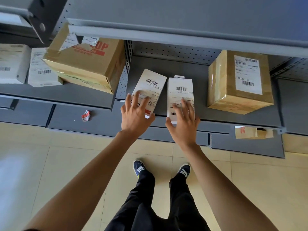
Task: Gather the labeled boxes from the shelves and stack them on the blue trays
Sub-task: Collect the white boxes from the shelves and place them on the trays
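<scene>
Item: two flat white labelled cartons, side by side on the grey metal shelf (191,67), near its front edge
Left white carton (150,87): long axis running away from the person, tilted rightward at the far end; left hand (135,116) spread wide over its near end, fingers resting on the label, nothing clasped yet
Right white carton (180,94): long axis nearly straight back; right hand (183,122) likewise spread on its near end, thumb at the left edge
Each hand nearest its own carton; a pull toward the body seems called for
</scene>
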A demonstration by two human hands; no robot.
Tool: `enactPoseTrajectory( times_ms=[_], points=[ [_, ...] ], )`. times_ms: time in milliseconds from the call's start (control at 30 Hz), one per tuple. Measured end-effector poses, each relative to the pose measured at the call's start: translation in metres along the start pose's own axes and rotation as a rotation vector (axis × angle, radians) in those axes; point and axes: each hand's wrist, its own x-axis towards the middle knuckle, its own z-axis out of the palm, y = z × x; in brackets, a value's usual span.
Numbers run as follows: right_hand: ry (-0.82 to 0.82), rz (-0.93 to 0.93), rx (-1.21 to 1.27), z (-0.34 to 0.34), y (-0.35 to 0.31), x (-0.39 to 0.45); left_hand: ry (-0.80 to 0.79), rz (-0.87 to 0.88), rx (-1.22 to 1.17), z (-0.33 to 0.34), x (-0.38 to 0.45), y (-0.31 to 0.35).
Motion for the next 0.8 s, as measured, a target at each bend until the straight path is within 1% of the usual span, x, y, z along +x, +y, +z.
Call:
enactPoseTrajectory(
  times_ms=[67,233,367,600,800],
  points=[
    [0.001,0.018,-0.017,0.001,-0.002,-0.002,0.007,0.010,-0.013,-0.001,0.000,-0.002],
    [0.001,0.106,0.077,-0.001,-0.008,-0.004,0.009,0.039,-0.036,-0.002,-0.001,-0.006],
    [0.006,0.119,0.117,-0.004,-0.007,-0.013,0.005,0.054,-0.047,-0.005,-0.007,-0.009],
    [0.074,0.049,0.105,-0.023,-0.005,-0.044,0.028,0.050,-0.065,-0.018,-0.030,-0.002],
    [0.162,-0.046,0.109,-0.052,-0.002,-0.069,0.106,0.066,-0.062,-0.035,-0.059,0.016]
  ],
)
